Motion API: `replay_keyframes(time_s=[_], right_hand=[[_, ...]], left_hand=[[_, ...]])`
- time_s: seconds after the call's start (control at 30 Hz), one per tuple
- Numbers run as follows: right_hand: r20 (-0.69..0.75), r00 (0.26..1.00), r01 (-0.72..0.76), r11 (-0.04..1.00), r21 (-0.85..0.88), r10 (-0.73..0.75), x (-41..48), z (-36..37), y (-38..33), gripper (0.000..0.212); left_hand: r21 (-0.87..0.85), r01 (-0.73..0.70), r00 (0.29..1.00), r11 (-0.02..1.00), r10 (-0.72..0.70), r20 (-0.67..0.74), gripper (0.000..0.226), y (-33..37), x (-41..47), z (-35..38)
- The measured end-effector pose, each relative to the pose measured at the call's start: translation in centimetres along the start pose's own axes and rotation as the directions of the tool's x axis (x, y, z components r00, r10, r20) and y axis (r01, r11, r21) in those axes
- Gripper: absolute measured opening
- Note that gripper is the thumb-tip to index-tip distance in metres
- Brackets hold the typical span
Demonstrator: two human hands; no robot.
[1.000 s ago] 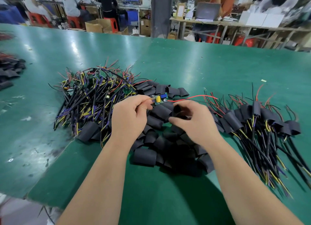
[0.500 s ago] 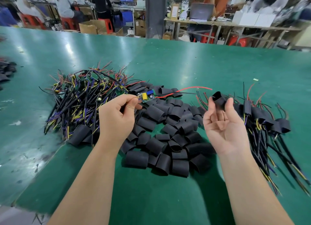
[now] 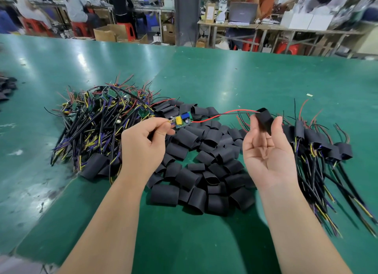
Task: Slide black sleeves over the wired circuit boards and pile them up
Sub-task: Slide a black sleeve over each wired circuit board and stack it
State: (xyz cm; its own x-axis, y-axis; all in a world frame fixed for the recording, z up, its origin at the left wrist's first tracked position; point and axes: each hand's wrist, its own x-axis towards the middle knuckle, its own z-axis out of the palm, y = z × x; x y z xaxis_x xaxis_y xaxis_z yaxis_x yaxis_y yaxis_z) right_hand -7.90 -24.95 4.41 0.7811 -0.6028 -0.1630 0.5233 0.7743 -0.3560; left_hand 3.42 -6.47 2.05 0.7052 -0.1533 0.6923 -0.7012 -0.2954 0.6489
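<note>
My left hand (image 3: 143,142) pinches the wire end of a small circuit board (image 3: 182,119) with yellow and blue parts, held above the table. Its red and black wires (image 3: 225,113) run right into a black sleeve (image 3: 264,118). My right hand (image 3: 266,150), palm up, pinches that sleeve between thumb and fingertips. Loose black sleeves (image 3: 196,167) lie heaped below and between my hands. A tangle of bare wired boards (image 3: 98,120) lies at the left. Sleeved boards (image 3: 319,144) are piled at the right.
The green table (image 3: 225,75) stretches far back. A few dark sleeves (image 3: 6,87) lie at its left edge. Beyond the table are people on red stools, cardboard boxes, a grey pillar and a bench with a laptop.
My right hand lifted a sleeve off the heap and turned palm up to the right. The board's wire tips now enter that sleeve. My left hand kept holding the board.
</note>
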Motion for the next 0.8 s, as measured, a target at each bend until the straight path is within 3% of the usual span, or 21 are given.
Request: replay_keyframes(time_s=[0.13,0.33,0.6,0.8], right_hand=[[0.022,1.000,0.007,1.000,-0.022,-0.006,0.1,0.0,-0.3,0.026],[0.089,0.996,0.015,0.997,-0.077,-0.008,0.4,-0.4,-0.5,0.037],[0.266,0.959,0.036,0.889,-0.456,0.098,0.4,-0.5,1.9,0.037],[0.355,0.920,0.062,0.831,-0.553,0.167,0.0,-0.7,2.8,0.035]], left_hand=[[-0.012,-0.019,1.000,1.000,0.019,0.018,0.016,0.1,-0.1,0.0],[0.024,-0.037,0.993,0.999,0.034,0.117,0.018,0.3,-0.3,0.3],[-0.046,-0.031,0.983,0.998,0.039,0.181,0.015,1.1,-0.7,0.9],[-0.106,0.020,0.974,0.994,0.004,0.227,0.015,1.5,-0.7,0.9]])
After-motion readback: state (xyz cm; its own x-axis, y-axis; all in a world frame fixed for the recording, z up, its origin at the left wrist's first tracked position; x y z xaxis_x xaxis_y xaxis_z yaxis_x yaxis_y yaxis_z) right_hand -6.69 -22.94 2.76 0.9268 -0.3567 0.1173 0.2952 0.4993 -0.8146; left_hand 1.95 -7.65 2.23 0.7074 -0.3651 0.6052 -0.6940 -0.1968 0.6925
